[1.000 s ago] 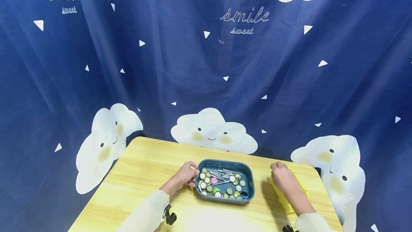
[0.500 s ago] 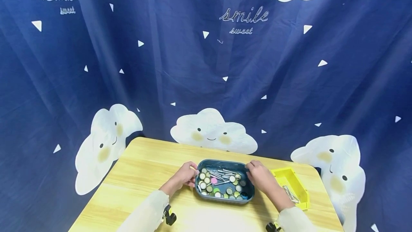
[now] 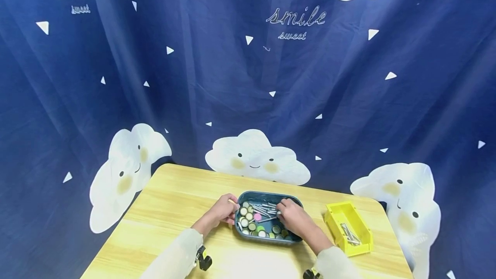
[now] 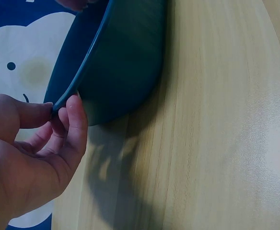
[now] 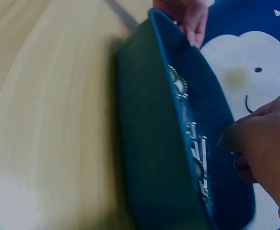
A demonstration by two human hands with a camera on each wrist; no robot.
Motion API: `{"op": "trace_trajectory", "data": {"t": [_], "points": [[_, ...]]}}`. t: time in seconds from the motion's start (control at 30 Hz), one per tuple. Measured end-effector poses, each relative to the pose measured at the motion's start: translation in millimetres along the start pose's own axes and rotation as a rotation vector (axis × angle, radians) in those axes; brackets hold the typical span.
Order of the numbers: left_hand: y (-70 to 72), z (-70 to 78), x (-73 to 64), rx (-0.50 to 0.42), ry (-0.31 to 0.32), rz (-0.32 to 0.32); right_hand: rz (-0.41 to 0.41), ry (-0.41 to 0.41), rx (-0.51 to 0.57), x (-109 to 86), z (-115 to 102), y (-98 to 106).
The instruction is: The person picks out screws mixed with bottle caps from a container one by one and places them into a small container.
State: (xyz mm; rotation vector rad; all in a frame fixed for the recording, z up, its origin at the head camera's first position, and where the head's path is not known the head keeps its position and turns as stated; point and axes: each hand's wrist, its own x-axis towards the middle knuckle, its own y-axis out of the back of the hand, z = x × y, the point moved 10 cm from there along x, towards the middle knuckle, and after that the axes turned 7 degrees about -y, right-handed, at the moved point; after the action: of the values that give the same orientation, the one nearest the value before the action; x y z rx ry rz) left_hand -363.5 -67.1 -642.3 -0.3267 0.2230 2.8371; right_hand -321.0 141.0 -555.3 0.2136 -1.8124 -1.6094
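blue cloud-print curtain (image 3: 232, 98), pale wooden table (image 3: 186, 190)

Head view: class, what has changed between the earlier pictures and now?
The right hand moved leftward from over the yellow bin to over the dark tray, by the metal fasteners. The left hand keeps pinching the tray's left end; tray and bin stayed put.

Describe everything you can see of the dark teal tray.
The tray is a deep, open-topped rectangular tub with rounded corners, a thin rim and smooth, plastic-looking walls. It sits upright on the wood-look table. Inside lie silvery screws and many bottle caps, mostly pale, one pink. The left hand pinches the rim at the left end; the right hand reaches into the right half, and whether it touches the tray is unclear.
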Motion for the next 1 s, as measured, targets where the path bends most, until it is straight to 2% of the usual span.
{"op": "trace_trajectory", "data": {"t": [0.27, 0.4, 0.63, 0.77, 1.0], "points": [[2.3, -2.1, -0.2, -0.009, 0.005, 0.005, -0.062, 0.041, -0.004, 9.9, -24, -17], [3.7, -3.1, -0.7, -0.012, 0.007, 0.011, -0.110, 0.058, -0.041, 14.2, -31, -31], [3.9, -1.2, -2.1, -0.014, -0.003, 0.009, -0.147, 0.087, -0.062, 18.2, -40, -50], [2.8, 0.1, -3.0, -0.011, 0.000, 0.006, -0.174, 0.104, -0.086, 18.4, -43, -52], [1.2, 2.1, -1.8, -0.017, -0.003, -0.002, -0.155, 0.109, -0.136, 18.0, -48, -51]]}}
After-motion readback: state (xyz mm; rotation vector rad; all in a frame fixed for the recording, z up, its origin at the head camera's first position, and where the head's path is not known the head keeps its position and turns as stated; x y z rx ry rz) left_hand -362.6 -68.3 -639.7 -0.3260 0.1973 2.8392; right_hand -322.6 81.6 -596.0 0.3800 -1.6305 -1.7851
